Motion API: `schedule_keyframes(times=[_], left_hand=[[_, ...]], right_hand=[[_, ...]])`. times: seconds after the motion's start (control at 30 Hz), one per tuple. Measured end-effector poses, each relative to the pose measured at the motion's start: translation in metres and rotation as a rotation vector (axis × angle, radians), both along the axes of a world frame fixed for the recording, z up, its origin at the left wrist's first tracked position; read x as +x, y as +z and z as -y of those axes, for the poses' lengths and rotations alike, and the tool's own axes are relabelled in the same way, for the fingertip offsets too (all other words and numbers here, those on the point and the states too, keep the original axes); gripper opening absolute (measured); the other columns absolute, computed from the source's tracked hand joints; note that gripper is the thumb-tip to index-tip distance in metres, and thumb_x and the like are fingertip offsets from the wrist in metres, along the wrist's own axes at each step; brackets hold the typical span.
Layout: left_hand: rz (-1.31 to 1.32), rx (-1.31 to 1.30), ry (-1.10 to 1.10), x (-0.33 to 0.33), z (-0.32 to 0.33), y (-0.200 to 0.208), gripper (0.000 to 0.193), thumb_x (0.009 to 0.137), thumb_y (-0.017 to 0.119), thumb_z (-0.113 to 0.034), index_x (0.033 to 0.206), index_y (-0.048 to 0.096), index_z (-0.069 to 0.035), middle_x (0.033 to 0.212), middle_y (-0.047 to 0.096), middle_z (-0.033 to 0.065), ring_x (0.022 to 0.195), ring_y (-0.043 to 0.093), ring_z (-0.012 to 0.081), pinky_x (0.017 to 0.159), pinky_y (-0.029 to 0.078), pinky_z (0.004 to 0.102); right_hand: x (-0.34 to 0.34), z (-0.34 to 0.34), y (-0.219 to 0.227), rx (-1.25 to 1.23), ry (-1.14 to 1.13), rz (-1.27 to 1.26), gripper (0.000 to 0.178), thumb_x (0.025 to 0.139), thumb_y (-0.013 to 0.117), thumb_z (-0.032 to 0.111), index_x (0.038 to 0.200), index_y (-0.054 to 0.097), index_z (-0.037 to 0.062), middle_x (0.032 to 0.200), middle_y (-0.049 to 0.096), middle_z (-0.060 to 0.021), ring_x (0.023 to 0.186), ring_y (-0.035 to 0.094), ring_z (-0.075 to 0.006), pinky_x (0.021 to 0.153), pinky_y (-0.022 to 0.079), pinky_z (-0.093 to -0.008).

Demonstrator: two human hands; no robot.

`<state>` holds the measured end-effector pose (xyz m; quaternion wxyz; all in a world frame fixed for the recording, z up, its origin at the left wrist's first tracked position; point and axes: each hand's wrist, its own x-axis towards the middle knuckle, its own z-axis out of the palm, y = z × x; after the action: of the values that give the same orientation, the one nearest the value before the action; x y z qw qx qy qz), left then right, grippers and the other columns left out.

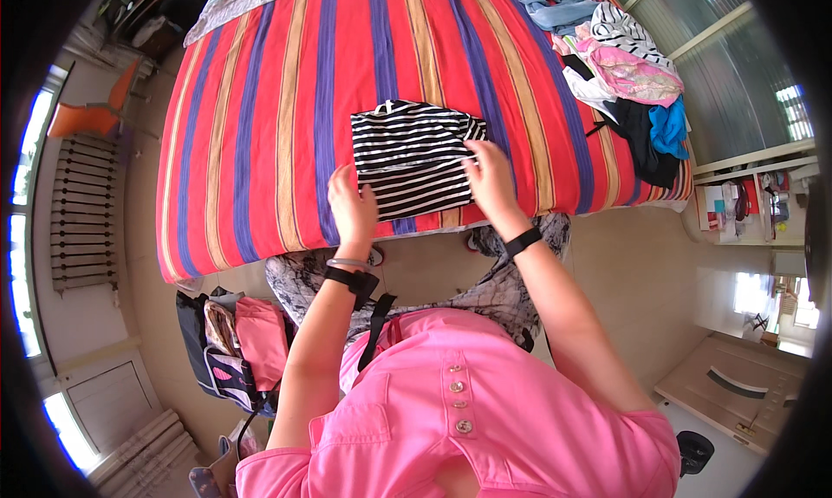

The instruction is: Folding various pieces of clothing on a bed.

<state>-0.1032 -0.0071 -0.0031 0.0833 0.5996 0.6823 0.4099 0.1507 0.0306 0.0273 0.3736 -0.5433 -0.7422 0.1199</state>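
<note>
A black-and-white striped shirt (412,156) lies folded into a compact, roughly square shape near the bed's front edge. A crease runs across its middle, and part of it sticks out at the upper right. At its lower left edge is my left hand (353,210), fingers stretched out and apart, with no cloth visibly gripped. My right hand (492,182) rests against the shirt's right side, its fingers spread along the edge and the thumb lower down. Whether the fingertips press on the cloth is hard to tell.
A red, blue and yellow striped cover (251,125) spreads over the bed. Rumpled clothes (628,73) are heaped at its right side. Left of my legs, a dark bag (212,368) stands with folded clothes (262,338) beside it. An orange chair (95,108) is at far left.
</note>
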Motion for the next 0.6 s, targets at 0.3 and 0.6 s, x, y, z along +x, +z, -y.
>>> schedule_keyframes(times=[0.3, 0.6], left_hand=[[-0.492, -0.218, -0.612, -0.014, 0.011, 0.005, 0.08, 0.075, 0.071, -0.036, 0.141, 0.033, -0.01, 0.147, 0.031, 0.0128, 0.137, 0.029, 0.027, 0.113, 0.023, 0.0412], [0.027, -0.242, -0.557, -0.04, 0.037, 0.02, 0.035, 0.072, 0.058, 0.003, 0.106, 0.061, -0.005, 0.1, 0.065, 0.0162, 0.093, 0.064, 0.0312, 0.079, 0.051, 0.0374]], right_hand=[[0.006, 0.018, -0.033, -0.184, 0.316, 0.626, 0.09, 0.077, 0.067, 0.051, 0.146, 0.025, 0.0106, 0.152, 0.022, -0.0134, 0.141, 0.017, -0.0278, 0.116, 0.014, -0.0433], [0.041, 0.025, 0.003, -0.366, 0.433, 0.22, 0.034, 0.073, 0.065, 0.001, 0.106, 0.061, 0.0067, 0.11, 0.063, -0.0105, 0.1, 0.061, -0.0288, 0.088, 0.049, -0.0383]])
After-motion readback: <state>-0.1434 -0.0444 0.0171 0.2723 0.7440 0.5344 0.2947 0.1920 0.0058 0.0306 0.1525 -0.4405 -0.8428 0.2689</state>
